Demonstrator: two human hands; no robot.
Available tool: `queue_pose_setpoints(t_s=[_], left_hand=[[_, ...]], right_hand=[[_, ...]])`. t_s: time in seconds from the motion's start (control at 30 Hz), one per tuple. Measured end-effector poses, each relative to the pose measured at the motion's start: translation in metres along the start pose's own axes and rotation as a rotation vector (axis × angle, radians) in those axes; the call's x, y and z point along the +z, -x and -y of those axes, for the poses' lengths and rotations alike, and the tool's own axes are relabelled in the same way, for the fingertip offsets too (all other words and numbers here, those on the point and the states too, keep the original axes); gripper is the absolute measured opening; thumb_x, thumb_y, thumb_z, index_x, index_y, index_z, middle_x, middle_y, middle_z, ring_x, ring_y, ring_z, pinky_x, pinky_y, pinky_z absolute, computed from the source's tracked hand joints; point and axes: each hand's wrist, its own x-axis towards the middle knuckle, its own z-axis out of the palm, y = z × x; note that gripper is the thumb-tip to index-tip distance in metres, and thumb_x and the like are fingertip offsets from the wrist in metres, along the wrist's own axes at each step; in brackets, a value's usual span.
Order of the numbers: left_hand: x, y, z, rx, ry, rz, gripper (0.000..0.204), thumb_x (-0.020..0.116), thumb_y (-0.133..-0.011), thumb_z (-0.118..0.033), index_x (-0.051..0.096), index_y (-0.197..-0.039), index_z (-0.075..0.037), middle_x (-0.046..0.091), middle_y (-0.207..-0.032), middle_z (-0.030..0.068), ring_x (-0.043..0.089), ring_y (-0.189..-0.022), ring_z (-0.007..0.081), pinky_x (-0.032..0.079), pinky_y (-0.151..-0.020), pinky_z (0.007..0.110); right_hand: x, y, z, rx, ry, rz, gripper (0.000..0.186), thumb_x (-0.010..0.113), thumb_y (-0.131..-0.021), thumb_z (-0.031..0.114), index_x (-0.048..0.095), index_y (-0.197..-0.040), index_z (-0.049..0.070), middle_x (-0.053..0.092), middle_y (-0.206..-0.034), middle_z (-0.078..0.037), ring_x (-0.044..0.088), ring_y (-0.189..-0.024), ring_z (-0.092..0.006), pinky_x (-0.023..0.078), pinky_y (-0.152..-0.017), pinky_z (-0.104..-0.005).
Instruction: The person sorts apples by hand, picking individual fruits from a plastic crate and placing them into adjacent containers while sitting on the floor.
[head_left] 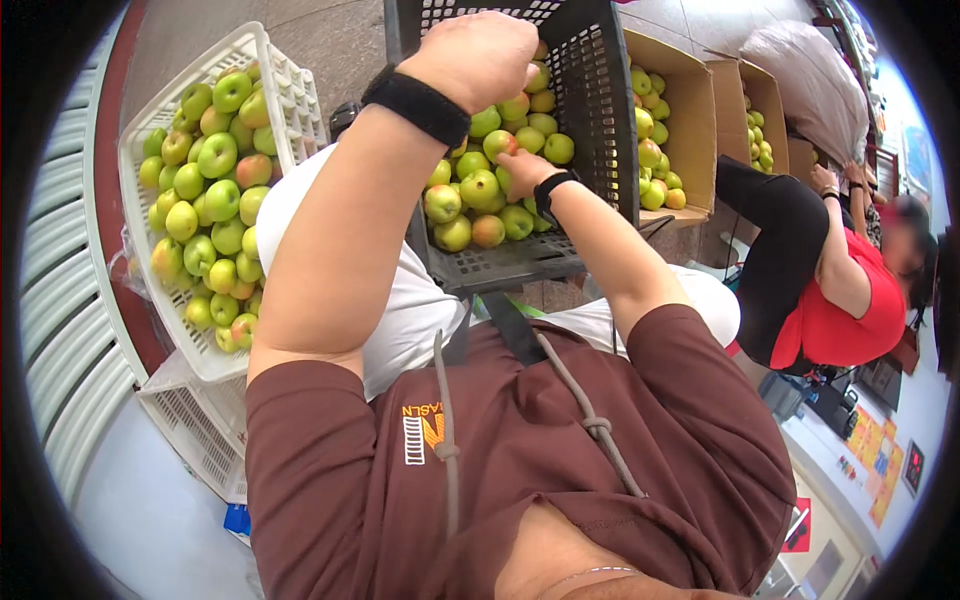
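A black plastic crate (pixel 603 130) of green apples blushed with red (pixel 480 188) stands between my knees. My left hand (pixel 478 58) is raised over its far left part, with a black band on the wrist. Its fingers curl downward and look closed; the back of the hand hides whatever they may hold. Lower, inside the crate, my right hand (pixel 524 174) reaches in among the fruit. Its fingers are bent around a reddish apple (pixel 500 144), partly covered by them. A black band circles that wrist too.
To my left, a white plastic crate (pixel 262 95) is heaped with similar apples, above another white crate (pixel 190 410). Cardboard boxes (pixel 690 120) of apples stand at the right. Beyond them sits a person in a red top (pixel 868 310), near a large pale sack (pixel 810 80).
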Motion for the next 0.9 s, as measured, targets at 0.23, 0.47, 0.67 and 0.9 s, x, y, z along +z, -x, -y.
queue_pose_setpoints(t_s=[0.23,0.47,0.67,0.9], left_hand=[[0.005,0.003,0.002,-0.062,0.044,0.071,0.029,0.062,-0.078,-0.027,0.058,-0.089,-0.001,0.062,-0.087,0.0196,0.059,-0.088,0.0346,0.048,-0.075,0.042],[0.015,-0.005,-0.017,0.187,0.323,0.184,0.051,0.07,-0.065,-0.028,0.051,-0.103,0.0,0.06,-0.089,0.0228,0.059,-0.085,0.0357,0.047,-0.075,0.04],[0.008,-0.003,-0.033,-0.047,0.618,-0.084,0.04,0.063,-0.078,-0.028,0.05,-0.108,-0.004,0.061,-0.082,0.0167,0.062,-0.075,0.0284,0.049,-0.068,0.034],[0.034,0.005,-0.044,0.142,0.875,0.179,0.036,0.041,-0.095,-0.029,0.052,-0.113,0.0,0.06,-0.095,0.01,0.058,-0.082,0.0147,0.049,-0.062,0.026]], right_hand=[[-0.027,0.013,-0.009,0.099,-0.882,0.044,0.062,0.07,-0.066,0.038,0.05,-0.114,0.006,0.062,-0.093,-0.012,0.063,-0.07,-0.0212,0.051,-0.062,-0.0289],[-0.093,0.074,0.016,-0.486,-2.143,0.132,0.056,0.03,-0.091,0.055,0.054,-0.11,0.008,0.063,-0.091,-0.008,0.061,-0.075,-0.0215,0.047,-0.063,-0.0339],[-0.098,0.097,0.039,-0.748,-2.164,0.028,0.061,0.025,-0.09,0.061,0.054,-0.108,0.01,0.062,-0.094,-0.011,0.06,-0.081,-0.026,0.047,-0.07,-0.0382],[-0.102,0.123,0.021,-0.48,-1.986,-0.304,0.038,0.046,-0.091,0.041,0.052,-0.106,0.006,0.061,-0.093,-0.009,0.062,-0.078,-0.0184,0.053,-0.06,-0.0307]])
